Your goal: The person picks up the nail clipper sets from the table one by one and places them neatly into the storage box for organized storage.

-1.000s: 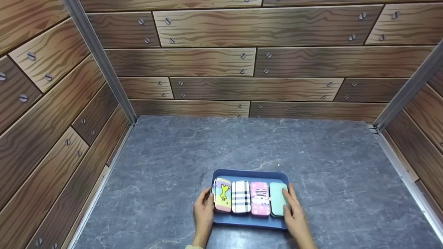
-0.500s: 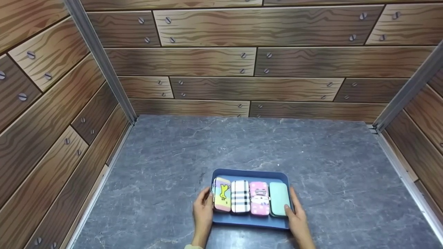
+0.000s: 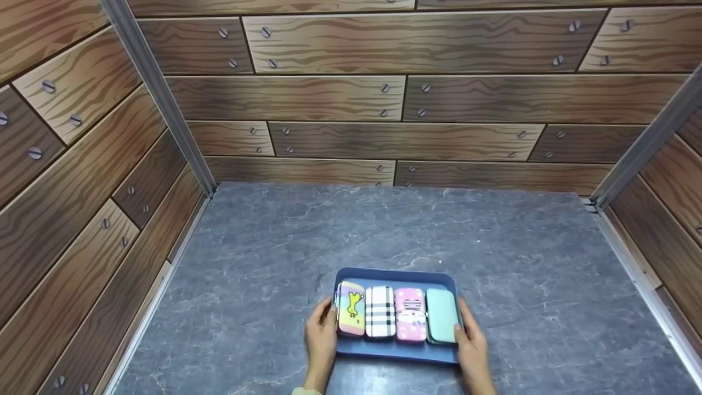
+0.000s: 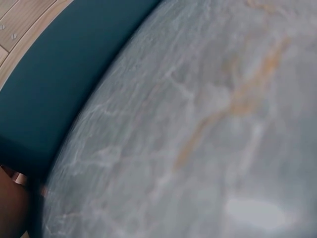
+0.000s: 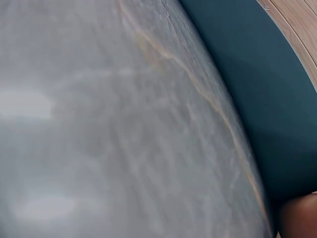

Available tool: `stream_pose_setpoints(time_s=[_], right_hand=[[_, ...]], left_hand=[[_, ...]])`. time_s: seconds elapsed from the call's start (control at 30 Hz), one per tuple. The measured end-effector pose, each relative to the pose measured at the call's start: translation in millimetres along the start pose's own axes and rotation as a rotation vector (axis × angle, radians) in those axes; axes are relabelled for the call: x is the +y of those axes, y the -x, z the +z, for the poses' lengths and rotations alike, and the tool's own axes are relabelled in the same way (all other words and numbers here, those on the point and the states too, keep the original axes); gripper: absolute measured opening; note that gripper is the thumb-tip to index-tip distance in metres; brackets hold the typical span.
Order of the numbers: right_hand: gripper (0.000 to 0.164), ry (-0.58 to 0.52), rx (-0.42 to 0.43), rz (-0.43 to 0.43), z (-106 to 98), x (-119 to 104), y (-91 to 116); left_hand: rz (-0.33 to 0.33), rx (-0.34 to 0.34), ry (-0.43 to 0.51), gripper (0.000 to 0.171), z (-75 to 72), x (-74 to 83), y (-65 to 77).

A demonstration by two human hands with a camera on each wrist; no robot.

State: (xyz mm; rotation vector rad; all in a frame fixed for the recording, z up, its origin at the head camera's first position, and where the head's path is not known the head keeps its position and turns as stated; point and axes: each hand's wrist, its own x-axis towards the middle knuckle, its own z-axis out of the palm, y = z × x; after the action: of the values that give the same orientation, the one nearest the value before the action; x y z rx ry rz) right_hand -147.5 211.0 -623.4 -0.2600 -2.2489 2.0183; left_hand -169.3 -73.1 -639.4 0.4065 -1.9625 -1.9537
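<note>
In the head view, a blue rectangular tray [image 3: 395, 351] is low in the picture, between my hands. Side by side in it lie small rounded cases: a pastel striped one with a yellow cartoon figure [image 3: 351, 310], a black-and-white plaid one [image 3: 380, 312], a pink patterned one [image 3: 411, 323] and a mint green one [image 3: 441, 312]. My left hand [image 3: 322, 336] grips the tray's left wall, thumb at the rim. Gripping the right wall is my right hand [image 3: 473, 344], its thumb beside the mint case. Both wrist views show the tray's outer wall [image 4: 64, 79], with only a bit of each hand.
A grey marbled tabletop [image 3: 307, 230] stretches behind and around the tray. Wood-plank-patterned panels enclose it at the back [image 3: 351, 99], left [image 3: 71, 219] and right [image 3: 669, 208]. Metal strips [image 3: 164, 104] run along the corners and side edges.
My right hand's fingers have left the top of the mint green case and moved outside the tray's right wall. My left hand has kept its grip; the tray has barely shifted.
</note>
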Motion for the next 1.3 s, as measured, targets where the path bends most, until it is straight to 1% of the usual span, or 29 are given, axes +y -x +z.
stream_pose_setpoints(time_s=[0.13, 0.3, 0.47, 0.53, 0.63, 0.7, 0.77, 0.87, 0.93, 1.0, 1.17, 1.23, 1.3], right_hand=[[0.054, -0.003, 0.001, 0.005, 0.5, 0.0, -0.5], [0.054, -0.003, -0.004, 0.046, 0.8, -1.4, -1.0], [0.052, 0.005, 0.014, -0.018, 1.5, -0.3, -7.9], [0.051, 0.007, 0.026, -0.050, 1.6, 0.9, -11.2], [0.050, 0.010, 0.031, -0.055, 1.3, 0.8, -15.1], [0.051, 0.002, 0.025, -0.053, 1.0, 0.0, -18.4], [0.051, 0.003, 0.024, -0.055, 0.5, -1.3, -22.3], [0.051, 0.005, 0.026, -0.081, 0.1, -2.6, -29.7], [0.051, 0.015, 0.030, -0.099, 0.0, -3.3, -34.4], [0.051, 0.019, 0.029, -0.105, 0.2, -3.5, -39.1], [0.051, 0.016, 0.020, -0.077, 1.2, -4.9, -50.0], [0.050, 0.013, 0.018, -0.076, 1.8, -5.6, -54.4], [0.050, 0.015, 0.018, -0.078, 2.3, -5.7, -58.8]], left_hand=[[-0.015, 0.009, -0.040, 0.028, 0.5, 1.9, 1.0], [-0.037, 0.028, -0.069, 0.028, 1.7, 5.2, 2.3], [-0.053, 0.045, -0.120, 0.029, 5.4, 5.4, 0.5], [-0.036, 0.046, -0.139, 0.029, 6.7, 5.0, -0.3], [-0.018, 0.042, -0.142, 0.029, 8.5, 4.9, -2.5], [-0.015, 0.033, -0.128, 0.030, 10.4, 5.8, -5.0], [-0.028, 0.018, -0.108, 0.031, 13.3, 6.5, -8.4], [-0.037, 0.001, -0.099, 0.032, 18.5, 7.5, -15.3], [-0.036, -0.004, -0.112, 0.032, 22.1, 7.5, -20.7], [-0.021, -0.004, -0.127, 0.031, 25.1, 7.2, -25.9], [0.043, 0.001, -0.164, 0.029, 30.6, 7.3, -35.8], [0.054, 0.006, -0.193, 0.028, 32.4, 7.8, -38.9], [0.050, 0.006, -0.217, 0.028, 34.2, 8.1, -42.0]])
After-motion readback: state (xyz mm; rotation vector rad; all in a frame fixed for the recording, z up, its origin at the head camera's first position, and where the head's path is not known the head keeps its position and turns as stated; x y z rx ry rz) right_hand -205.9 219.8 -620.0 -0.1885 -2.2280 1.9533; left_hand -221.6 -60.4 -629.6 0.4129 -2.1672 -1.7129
